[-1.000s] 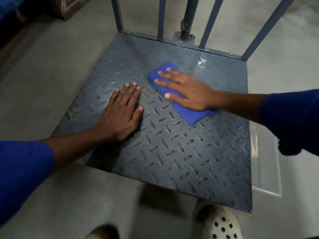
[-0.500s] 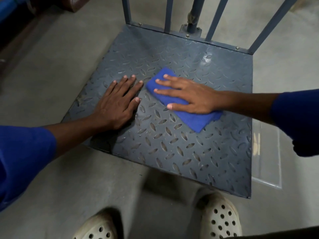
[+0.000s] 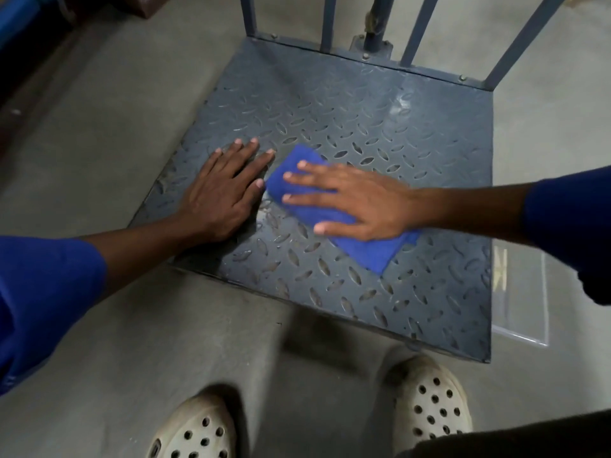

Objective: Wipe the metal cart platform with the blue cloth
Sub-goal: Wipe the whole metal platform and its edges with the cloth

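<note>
Hands flat: left hand (image 3: pixel 221 196) braces on the metal cart platform (image 3: pixel 330 110), right hand (image 3: pixel 357 200) presses the blue cloth (image 3: pixel 367 254) mid-platform; wiping seems underway, unfinished.

cloth (image 3: pixel 365 254) partly covered, rails (image 3: pixel 417 34) cut off

No readable text (too blurred).

Your left hand (image 3: pixel 224 193) blocks the left edge of the platform (image 3: pixel 363 110); upright bars (image 3: pixel 325 21) fence its far edge; the far right corner is open.
</note>
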Tool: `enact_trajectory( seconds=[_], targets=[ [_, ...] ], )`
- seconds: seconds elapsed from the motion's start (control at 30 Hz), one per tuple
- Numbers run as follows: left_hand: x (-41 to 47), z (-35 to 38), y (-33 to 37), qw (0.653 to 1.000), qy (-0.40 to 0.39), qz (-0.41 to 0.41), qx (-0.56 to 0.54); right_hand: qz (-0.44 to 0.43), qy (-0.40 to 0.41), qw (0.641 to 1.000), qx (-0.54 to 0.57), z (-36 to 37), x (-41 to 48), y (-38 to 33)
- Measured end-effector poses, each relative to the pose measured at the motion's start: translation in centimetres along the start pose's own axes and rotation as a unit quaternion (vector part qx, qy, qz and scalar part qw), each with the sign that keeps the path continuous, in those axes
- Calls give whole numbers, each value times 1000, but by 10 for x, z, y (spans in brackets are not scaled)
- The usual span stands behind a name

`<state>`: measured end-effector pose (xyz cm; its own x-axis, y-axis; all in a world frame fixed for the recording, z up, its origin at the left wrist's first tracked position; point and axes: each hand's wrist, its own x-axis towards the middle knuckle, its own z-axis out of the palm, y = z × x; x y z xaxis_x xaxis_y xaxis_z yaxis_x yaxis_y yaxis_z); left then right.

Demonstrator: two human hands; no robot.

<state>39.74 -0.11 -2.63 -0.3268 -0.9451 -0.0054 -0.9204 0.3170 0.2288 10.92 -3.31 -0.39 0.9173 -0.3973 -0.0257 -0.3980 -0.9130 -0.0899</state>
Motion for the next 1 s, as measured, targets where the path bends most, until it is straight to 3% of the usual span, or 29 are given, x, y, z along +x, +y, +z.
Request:
enact_trajectory(
  seconds=[0.1, 0.17, 0.33, 0.47, 0.53, 0.67, 0.73, 0.9, 1.0],
  targets=[
    [-4, 0, -2, 1000, 5, -1, 2, 132, 23, 991, 13, -3, 1, 10],
    [-4, 0, -3, 1000, 10, 0, 4, 130, 8, 991, 15, -1, 3, -4],
    [-5, 0, -5, 1000, 12, 8, 12, -86, -11, 996, -4, 11, -4, -60],
    [-7, 0, -9, 1000, 5, 17, 22, -184, -26, 982, 37, 8, -2, -53],
    [-11, -1, -10, 1000, 3, 15, 23, -162, -20, 986, 28, 2, 1, -28],
    [-19, -2, -11, 999, 11, 13, 28, 20, 25, 999, 11, -4, 2, 4],
    [-21, -2, -11, 999, 13, 14, 29, 46, 21, 999, 14, -1, 3, -9],
    [-23, -7, -9, 1000, 1, 17, 21, -180, -33, 983, 24, 14, 1, -81],
    [-23, -7, -9, 1000, 3, 19, 25, -248, -42, 967, 38, 15, 6, -87]
  ],
)
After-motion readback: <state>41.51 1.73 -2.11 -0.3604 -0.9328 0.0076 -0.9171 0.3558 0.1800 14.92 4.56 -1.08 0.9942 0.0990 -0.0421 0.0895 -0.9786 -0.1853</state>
